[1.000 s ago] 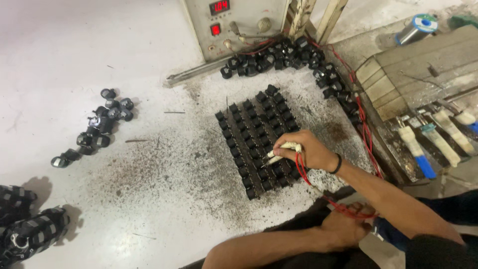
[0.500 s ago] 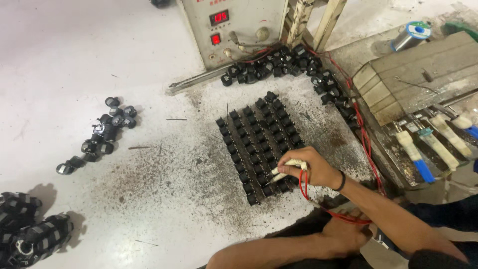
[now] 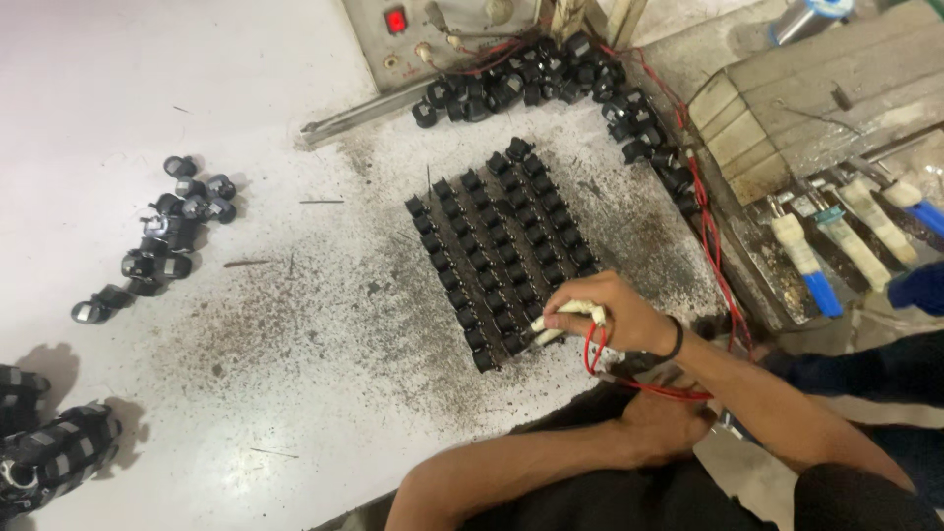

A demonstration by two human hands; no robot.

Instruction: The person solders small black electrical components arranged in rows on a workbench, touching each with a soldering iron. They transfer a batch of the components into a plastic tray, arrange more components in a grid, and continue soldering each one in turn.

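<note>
Small black components (image 3: 501, 246) stand in a neat grid of rows on the sooty white table (image 3: 246, 374). My right hand (image 3: 615, 315) is closed around a white-handled probe (image 3: 560, 320), whose tip touches the components at the near end of the grid. From the probe a red wire (image 3: 595, 349) loops down toward the table's edge. My left hand (image 3: 669, 423) lies low at the table edge, partly under my right forearm. Its fingers are hidden, and so is whatever it may hold.
A heap of loose black components (image 3: 531, 79) lies at the back beside a grey box with a red display (image 3: 393, 25). More loose ones (image 3: 167, 236) sit at the left. Blue-and-white handled tools (image 3: 806, 261) and a wooden block (image 3: 816, 98) are at the right.
My right hand has moved the probe down the grid toward me, from the middle rows to the nearest ones. The view has shifted slightly.
</note>
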